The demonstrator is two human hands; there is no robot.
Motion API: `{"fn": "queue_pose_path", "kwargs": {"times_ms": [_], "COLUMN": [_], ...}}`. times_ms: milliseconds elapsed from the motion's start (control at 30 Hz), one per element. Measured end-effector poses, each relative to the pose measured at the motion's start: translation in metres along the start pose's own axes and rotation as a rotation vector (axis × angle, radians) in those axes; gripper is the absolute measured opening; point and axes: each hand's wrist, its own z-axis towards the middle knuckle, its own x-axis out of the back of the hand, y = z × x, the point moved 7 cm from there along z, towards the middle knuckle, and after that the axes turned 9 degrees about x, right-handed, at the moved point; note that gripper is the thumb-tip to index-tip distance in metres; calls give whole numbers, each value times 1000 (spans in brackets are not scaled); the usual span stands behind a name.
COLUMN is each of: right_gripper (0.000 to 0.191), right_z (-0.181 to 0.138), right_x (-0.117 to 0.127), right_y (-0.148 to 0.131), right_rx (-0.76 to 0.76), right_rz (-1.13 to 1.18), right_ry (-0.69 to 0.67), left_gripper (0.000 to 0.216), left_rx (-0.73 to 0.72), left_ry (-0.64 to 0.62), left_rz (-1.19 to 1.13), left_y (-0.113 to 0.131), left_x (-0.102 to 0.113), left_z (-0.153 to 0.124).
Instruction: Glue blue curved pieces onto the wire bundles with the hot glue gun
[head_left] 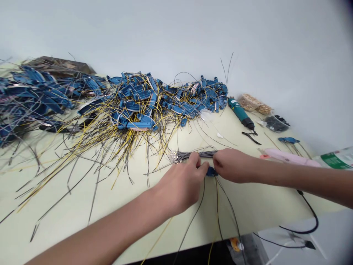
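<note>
My left hand (187,184) is closed, its thumb and fingers pinching the left side of a small blue plastic part (211,171). From the right, my right hand (233,165) is curled around the other end of that part, its fingertips partly hidden. Grey, black and yellow wires (217,195) hang from the part over the table's front edge. Just behind both hands lies a bundle of grey wires (205,153) with shiny ends at its left. My hands cover much of the blue part.
A tangled heap of blue plastic housings (138,97) with wires spans the table's back and left. To the right are a green electric screwdriver (240,113), a bag of beige pieces (255,103), a tray of black parts (275,124) and a pink object (292,157).
</note>
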Motion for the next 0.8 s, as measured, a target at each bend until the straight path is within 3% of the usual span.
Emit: {"fn": "queue_pose_path", "kwargs": {"times_ms": [367, 800], "right_gripper": [25, 25], "right_z": [-4, -4], "right_x": [-1, -2], "right_y": [-3, 4], "right_rx": [5, 27], "right_rz": [-37, 100], "right_ry": [50, 82], "left_gripper": [47, 44], "left_rx": [-8, -4], "left_ry": [14, 15], "left_rz": [-10, -18], "left_y": [3, 3], "left_x": [0, 1], "left_z": [-2, -2]}}
